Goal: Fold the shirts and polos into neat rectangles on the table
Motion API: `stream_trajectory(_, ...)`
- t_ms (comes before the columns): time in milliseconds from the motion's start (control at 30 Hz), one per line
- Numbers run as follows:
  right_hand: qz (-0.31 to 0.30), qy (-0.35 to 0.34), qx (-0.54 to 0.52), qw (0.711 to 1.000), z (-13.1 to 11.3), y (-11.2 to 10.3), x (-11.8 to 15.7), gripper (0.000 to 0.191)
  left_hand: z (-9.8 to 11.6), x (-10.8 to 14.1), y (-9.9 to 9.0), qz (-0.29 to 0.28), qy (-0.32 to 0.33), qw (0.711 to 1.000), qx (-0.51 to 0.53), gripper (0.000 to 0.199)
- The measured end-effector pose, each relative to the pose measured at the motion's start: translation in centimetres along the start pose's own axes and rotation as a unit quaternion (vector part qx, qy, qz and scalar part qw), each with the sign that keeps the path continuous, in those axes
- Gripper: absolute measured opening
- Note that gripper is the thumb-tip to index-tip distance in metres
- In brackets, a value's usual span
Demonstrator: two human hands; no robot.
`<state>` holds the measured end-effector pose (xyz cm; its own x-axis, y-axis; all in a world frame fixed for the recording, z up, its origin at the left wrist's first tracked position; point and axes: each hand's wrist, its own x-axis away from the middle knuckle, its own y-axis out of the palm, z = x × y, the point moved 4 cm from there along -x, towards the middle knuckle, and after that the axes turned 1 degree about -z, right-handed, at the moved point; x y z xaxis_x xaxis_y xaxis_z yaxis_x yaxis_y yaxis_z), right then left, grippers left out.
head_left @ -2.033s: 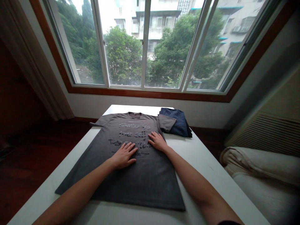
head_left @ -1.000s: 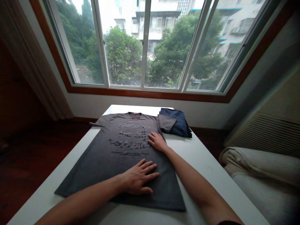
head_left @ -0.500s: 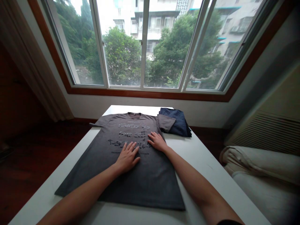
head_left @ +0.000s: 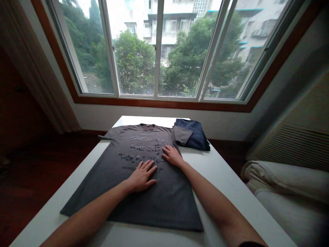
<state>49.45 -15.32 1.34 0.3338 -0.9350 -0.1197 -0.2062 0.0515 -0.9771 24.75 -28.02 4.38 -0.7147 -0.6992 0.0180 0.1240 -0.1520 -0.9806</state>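
Observation:
A dark grey T-shirt (head_left: 154,206) with raised black lettering lies spread flat, its neckline away from me and its hem toward me. My left hand (head_left: 142,176) rests palm down on the middle of the shirt, just below the lettering, fingers spread. Flat on the right side of the chest, at the edge of the print, lies my right hand (head_left: 172,155), its fingers apart too. Neither hand holds anything. The shirt's right-hand sleeve overlaps a folded dark navy garment (head_left: 197,135).
Beneath the shirt is a white table (head_left: 226,192), its far end close to the wall under a wood-framed window (head_left: 159,101). Rolled pale bedding (head_left: 290,178) sits off the table's right side. A curtain (head_left: 38,68) hangs at the left above a dark red floor (head_left: 31,175).
My left hand has slid slightly toward me and to the right over the shirt. My right hand and the shirt stay where they were.

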Motion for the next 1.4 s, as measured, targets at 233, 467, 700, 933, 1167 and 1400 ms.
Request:
stream_trajectory(233, 0.008, -0.005, 0.000, 1.000, 0.2, 0.2, -0.1, 0.060, 1.6, 0.4, -0.7, -0.027, 0.043, 0.999, 0.004, 0.081)
stream_trajectory(467, 0.011, -0.006, -0.003, 1.000, 0.3, 0.3, -0.2, 0.060, 3.6, 0.7, -1.1, -0.034, 0.080, 0.996, 0.011, 0.082)
stream_trajectory(700, 0.010, -0.006, -0.005, 1.000, 0.3, 0.4, -0.3, 0.060, 5.6, 1.4, -1.0, -0.032, 0.135, 0.990, 0.036, 0.081)
stream_trajectory(933, 0.010, -0.008, 0.003, 1.000, 0.2, 0.2, -0.2, 0.059, 7.1, 1.8, -1.2, -0.041, 0.203, 0.977, 0.055, 0.082)
stream_trajectory(1167, 0.010, -0.007, 0.004, 1.000, 0.1, 0.2, 0.0, 0.058, 4.4, 1.1, -1.6, -0.021, 0.148, 0.988, 0.030, 0.078)
stream_trajectory(1400, 0.004, -0.004, -0.007, 1.000, -0.1, -0.1, 0.2, 0.059, -0.6, 0.4, -1.0, 0.004, -0.013, 1.000, -0.023, 0.079)
